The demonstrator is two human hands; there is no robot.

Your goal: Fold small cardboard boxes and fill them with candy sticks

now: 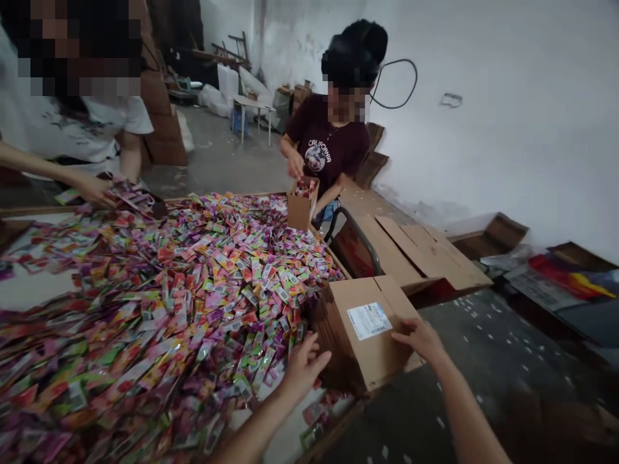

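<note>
A stack of flattened cardboard boxes [338, 341] lies at the right edge of the heaped table, and a white printed label [369, 320] is stuck to the top one. My right hand [420, 339] is over the right side of that top box, fingers apart, fingertips at or just above the cardboard. To the left of the stack my left hand [305, 365] hovers open, its fingers spread and nothing in them. Beside it spreads a large heap of small colourful packets [193, 309] in pink, purple, green and yellow.
Across the table a person in a dark shirt [333, 138] holds a small open carton [300, 209] containing packets. At the left, another person's hand [97, 191] is among packets. A metal-framed chair [362, 241] and flat cardboard [425, 254] are beyond the stack.
</note>
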